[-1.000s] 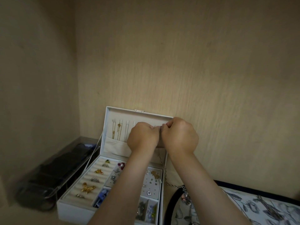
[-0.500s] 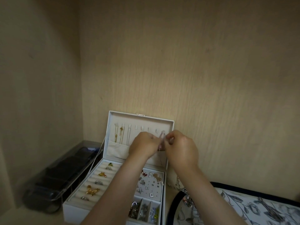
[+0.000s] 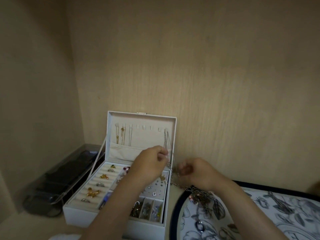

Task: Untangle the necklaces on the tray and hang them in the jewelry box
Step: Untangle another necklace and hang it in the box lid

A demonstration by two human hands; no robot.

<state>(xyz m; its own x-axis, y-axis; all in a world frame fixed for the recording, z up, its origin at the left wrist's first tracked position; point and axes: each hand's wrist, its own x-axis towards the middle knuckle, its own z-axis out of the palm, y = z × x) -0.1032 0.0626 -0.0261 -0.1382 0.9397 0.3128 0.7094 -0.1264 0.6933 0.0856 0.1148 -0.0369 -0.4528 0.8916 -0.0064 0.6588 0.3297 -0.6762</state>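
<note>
- A thin silver necklace (image 3: 166,141) hangs from the rightmost hook inside the raised lid of the white jewelry box (image 3: 174,135); its doubled chain falls to the fingers of the left hand (image 3: 149,168).
- The left hand's fingertips are pressed together, pinching that chain just above the lid's cloth pocket (image 3: 121,150).
- The chain runs on past the box's right edge, down to a tangle of necklaces (image 3: 200,196) on the floral tray (image 3: 294,215).
- The right hand (image 3: 199,172) is curled near the chain; blur hides whether it grips it.
- Gold chains (image 3: 123,135) hang from the lid's left hooks.
- The box's base holds rings (image 3: 103,176) in padded rolls, with small compartments of trinkets (image 3: 147,207) at the front.
- A dark clear case (image 3: 57,181) lies left of the box.
</note>
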